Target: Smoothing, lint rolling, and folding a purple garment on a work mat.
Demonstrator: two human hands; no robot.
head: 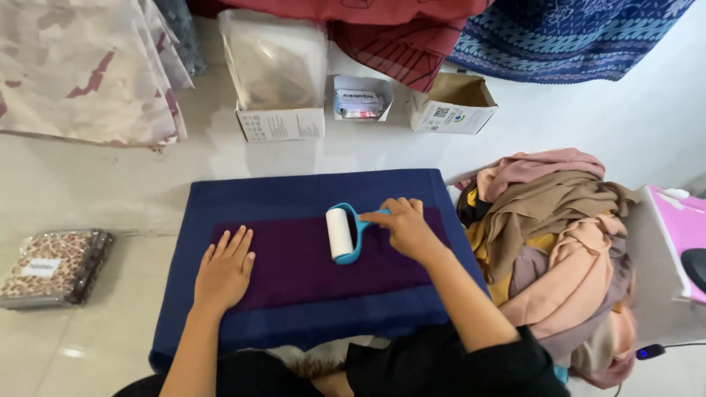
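Roller (340, 233) in my right hand (403, 226) — a lint roller with a white drum and a blue frame, lying on the purple cloth (309, 266) near its far edge, a little right of the middle. The drum's long axis runs near to far, tilted slightly; the handle juts off to the right into my palm, so the tool as a whole points left. My fingers are curled shut around that handle, forefinger stretched along the top of it toward the frame.

My left hand (224, 270) lies flat and spread on the left part of the purple cloth, palm down, fingers pointing far, gripping nothing — just pressing the fabric.

The purple cloth is a long strip laid left to right across a dark blue pad (220, 195) on the pale floor. Just right of the pad sits a heap of cloths (566, 242) in pink, tan and mustard. Beyond the pad stand three small boxes (452, 103) in a row, and a flat leopard-print packet (55, 266) lies well off to the left.
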